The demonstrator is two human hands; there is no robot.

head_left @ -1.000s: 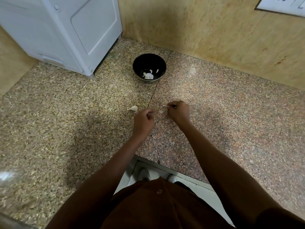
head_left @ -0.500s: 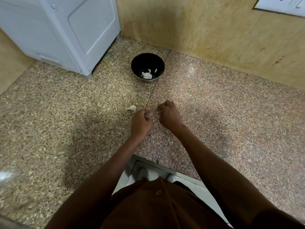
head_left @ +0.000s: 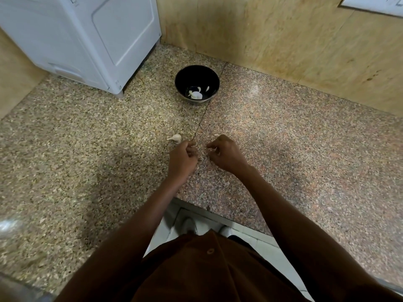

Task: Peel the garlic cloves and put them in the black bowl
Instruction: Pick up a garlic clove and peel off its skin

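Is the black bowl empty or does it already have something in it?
Not empty. The black bowl stands upright on the counter and holds a few white pieces, likely peeled garlic, at its bottom.

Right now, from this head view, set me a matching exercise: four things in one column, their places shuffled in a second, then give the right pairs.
Things:
1. black bowl
2. unpeeled garlic clove
3. white appliance
4. peeled garlic

Places:
A. on the counter, just beyond the left hand
B. inside the bowl
C. far left corner of the counter
D. on the counter seam, near the back wall

Pairs: 1-D, 2-A, 3-C, 4-B
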